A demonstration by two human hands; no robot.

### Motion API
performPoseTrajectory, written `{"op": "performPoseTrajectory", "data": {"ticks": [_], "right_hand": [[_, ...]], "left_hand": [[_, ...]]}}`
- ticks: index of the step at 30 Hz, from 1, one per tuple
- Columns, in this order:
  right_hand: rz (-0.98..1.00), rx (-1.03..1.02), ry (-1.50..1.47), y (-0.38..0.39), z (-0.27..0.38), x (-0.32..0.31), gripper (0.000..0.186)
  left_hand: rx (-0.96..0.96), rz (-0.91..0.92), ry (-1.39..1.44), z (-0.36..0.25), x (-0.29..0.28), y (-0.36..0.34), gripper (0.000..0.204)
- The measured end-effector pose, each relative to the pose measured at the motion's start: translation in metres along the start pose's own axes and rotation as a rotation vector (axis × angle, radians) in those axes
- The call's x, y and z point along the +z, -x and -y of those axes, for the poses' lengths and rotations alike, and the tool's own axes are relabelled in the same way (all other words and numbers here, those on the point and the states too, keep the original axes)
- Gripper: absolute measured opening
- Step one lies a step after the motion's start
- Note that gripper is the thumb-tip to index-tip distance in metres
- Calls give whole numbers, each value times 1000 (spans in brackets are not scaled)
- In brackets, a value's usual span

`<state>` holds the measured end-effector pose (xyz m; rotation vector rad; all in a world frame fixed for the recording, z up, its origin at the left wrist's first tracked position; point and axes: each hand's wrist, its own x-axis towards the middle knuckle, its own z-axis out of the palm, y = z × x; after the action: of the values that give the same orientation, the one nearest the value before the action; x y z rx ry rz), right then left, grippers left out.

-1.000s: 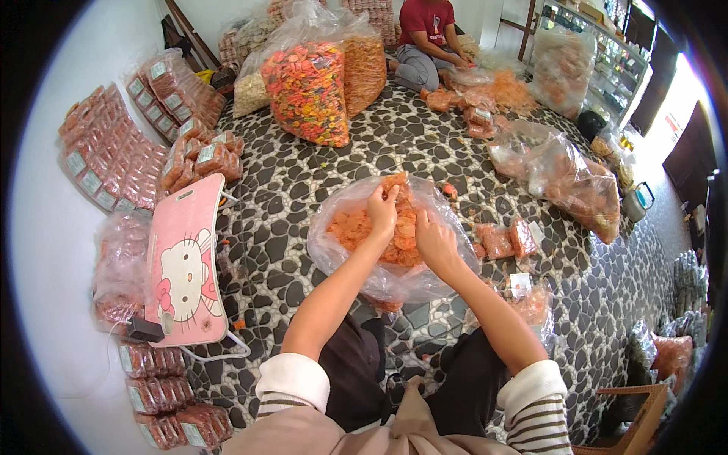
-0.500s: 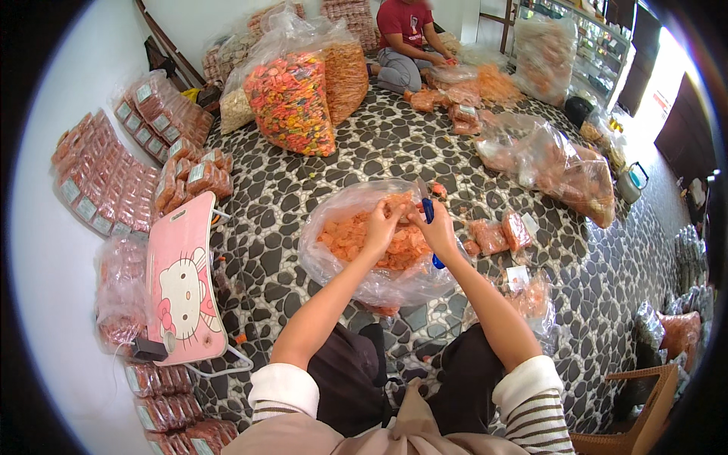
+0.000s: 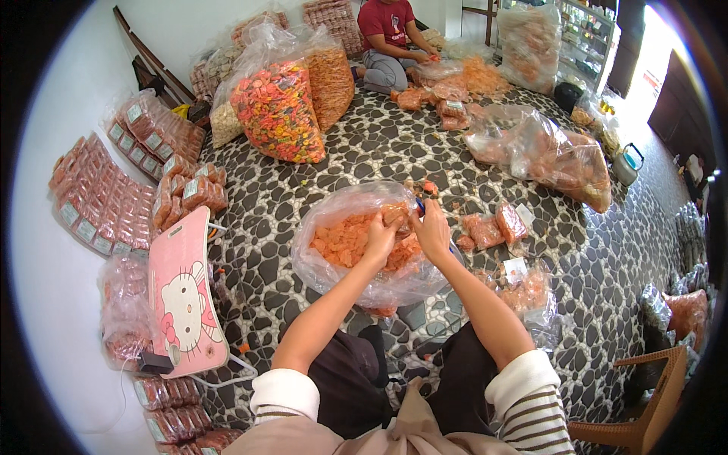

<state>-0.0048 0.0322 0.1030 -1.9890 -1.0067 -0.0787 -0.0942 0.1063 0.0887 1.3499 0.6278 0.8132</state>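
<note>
In front of me a large clear plastic bag [image 3: 318, 274] stands wide open, with loose orange chips [image 3: 341, 241] inside. Above them my left hand [image 3: 381, 236] is closed around a small clear packet of orange chips [image 3: 395, 213]. Close beside it, my right hand [image 3: 433, 233] is closed on a blue-handled tool [image 3: 420, 205]; its fingers meet the packet's edge. Most of the tool is hidden by the right hand, so its exact kind cannot be told.
Filled packets [image 3: 497, 226] lie right of the bag. A pink folding table [image 3: 168, 280] stands left, near stacked packets [image 3: 98, 201]. Big sacks of colourful snacks [image 3: 280, 114] stand at the back, where a person in red [image 3: 387, 30] sits. A brown chair [image 3: 660, 402] is at lower right.
My left hand has turned and drawn slightly nearer, showing more of the packet. My right hand has shifted slightly, and less of the blue tool shows. The whole view has tilted a little.
</note>
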Motion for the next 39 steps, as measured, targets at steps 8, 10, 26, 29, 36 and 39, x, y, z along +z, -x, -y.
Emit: {"op": "performPoseTrajectory", "data": {"ticks": [8,10,26,29,36,39], "right_hand": [[11,-284,-51,0,1,7,14],[9,-258,-24,-1,0,11,15],[168,297,-270,-4,-33,47,16],[200,345,-288,0,-30,46,19],[294,510,-304,0,-46,56,14],[338,449,-280,2,-57,68,7]], "left_hand": [[-202,7,44,4,-4,4,27],[-112,14,-86,12,-6,1,30],[-124,110,319,45,-20,-16,53],[-60,-13,264,61,-23,-26,41],[-145,-93,290,60,-18,-25,72],[-233,-2,507,57,-18,-20,59]]}}
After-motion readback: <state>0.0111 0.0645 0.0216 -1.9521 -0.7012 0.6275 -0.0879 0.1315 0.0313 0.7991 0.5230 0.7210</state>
